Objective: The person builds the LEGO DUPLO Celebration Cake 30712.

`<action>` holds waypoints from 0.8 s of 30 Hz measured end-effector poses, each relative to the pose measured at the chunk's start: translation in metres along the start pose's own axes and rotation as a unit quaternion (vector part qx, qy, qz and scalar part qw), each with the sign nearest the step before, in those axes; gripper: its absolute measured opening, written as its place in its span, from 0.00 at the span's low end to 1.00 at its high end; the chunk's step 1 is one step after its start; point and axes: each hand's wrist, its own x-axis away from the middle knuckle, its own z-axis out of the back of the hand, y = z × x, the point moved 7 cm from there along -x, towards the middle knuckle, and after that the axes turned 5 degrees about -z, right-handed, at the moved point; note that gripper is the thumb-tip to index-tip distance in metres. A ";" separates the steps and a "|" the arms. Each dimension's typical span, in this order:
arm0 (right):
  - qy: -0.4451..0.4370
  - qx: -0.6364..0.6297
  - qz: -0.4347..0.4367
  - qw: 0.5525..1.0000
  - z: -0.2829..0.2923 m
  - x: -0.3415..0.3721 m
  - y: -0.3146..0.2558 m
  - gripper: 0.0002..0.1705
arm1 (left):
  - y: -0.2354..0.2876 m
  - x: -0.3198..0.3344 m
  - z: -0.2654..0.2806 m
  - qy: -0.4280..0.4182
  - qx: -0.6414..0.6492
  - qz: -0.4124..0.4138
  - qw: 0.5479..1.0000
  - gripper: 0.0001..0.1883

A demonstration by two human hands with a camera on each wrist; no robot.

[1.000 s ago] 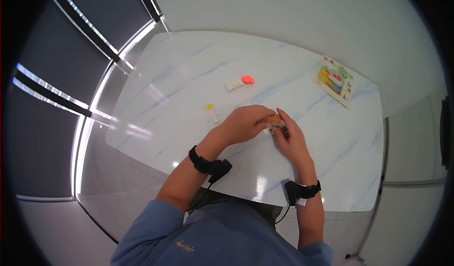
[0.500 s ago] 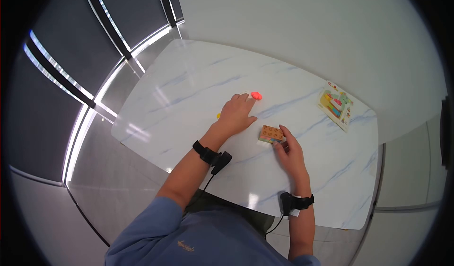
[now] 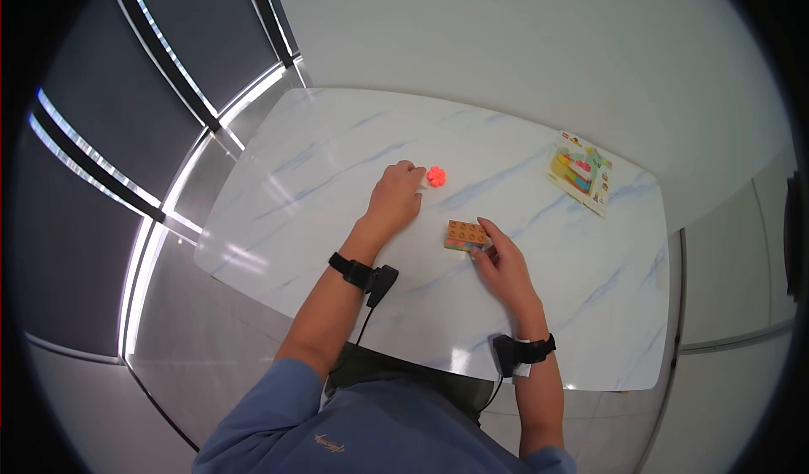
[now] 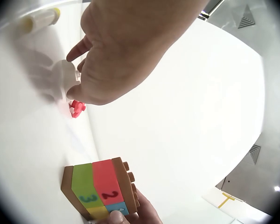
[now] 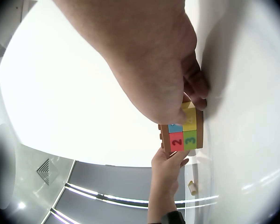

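On the table (image 3: 590, 305), left hand (image 3: 394, 198) pinches white brick (image 4: 62, 76); right hand (image 3: 506, 269) grips crosswise stack (image 3: 464, 233), studs upward.

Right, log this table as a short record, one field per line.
left hand: pinches white brick
right hand: holds block stack, thumb on its numbered face
stack details: orange-brown studded top; red 2 and green 3 readable
beside white brick: red flower-shaped piece
yellow-ended white tube: lies on table
table's far right: printed booklet

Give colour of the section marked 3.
The section marked 3 is green, clearest in the left wrist view.
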 end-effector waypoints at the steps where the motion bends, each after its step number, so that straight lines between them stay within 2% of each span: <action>1: 0.000 -0.003 0.000 1.000 0.000 0.000 0.000 0.32 | -0.003 0.000 -0.001 -0.009 -0.016 0.008 1.000 0.18; 5: -0.003 -0.006 0.005 1.000 -0.001 0.000 0.001 0.32 | -0.014 -0.001 -0.006 -0.051 -0.019 0.037 0.998 0.19; 8: -0.006 -0.011 0.005 1.000 -0.001 0.000 0.001 0.32 | -0.017 0.000 -0.003 -0.041 -0.034 0.054 0.997 0.20; 11: -0.007 -0.013 0.003 1.000 0.001 0.000 -0.001 0.32 | -0.015 0.002 0.001 -0.038 0.017 0.071 0.997 0.19; 14: -0.004 -0.017 0.000 1.000 0.002 0.000 -0.002 0.32 | 0.007 0.007 0.019 0.003 0.116 0.037 0.993 0.19; 17: -0.005 -0.013 -0.003 1.000 0.002 0.000 -0.003 0.32 | 0.039 0.014 0.023 -0.020 0.251 -0.039 0.967 0.20; 20: -0.003 -0.008 -0.008 1.000 0.000 -0.001 0.002 0.33 | 0.062 0.021 0.016 -0.063 0.299 -0.083 0.948 0.21; 24: -0.014 -0.025 -0.021 0.999 0.001 -0.002 0.000 0.34 | 0.065 0.023 0.009 -0.045 0.243 -0.130 0.960 0.20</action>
